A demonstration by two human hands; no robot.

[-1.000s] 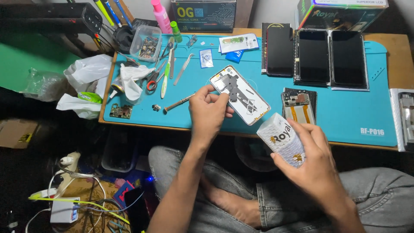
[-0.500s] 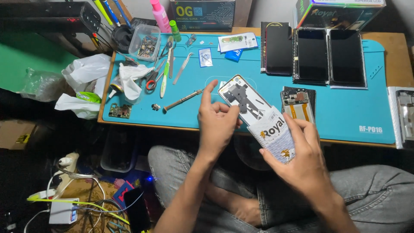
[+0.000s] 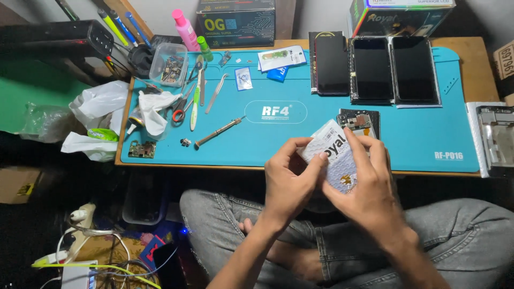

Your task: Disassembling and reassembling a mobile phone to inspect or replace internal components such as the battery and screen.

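Low at centre frame, left hand (image 3: 289,182) and right hand (image 3: 364,187) both clamp a white phone-screen package (image 3: 334,155) over the blue desk mat (image 3: 321,134), steadying it between fingertips.

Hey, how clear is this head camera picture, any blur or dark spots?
Head view: blue mat evenly lit and sharp; both hands, left hand and right hand, slightly motion-blurred around the white packet; floor under the table dark, detail lost.
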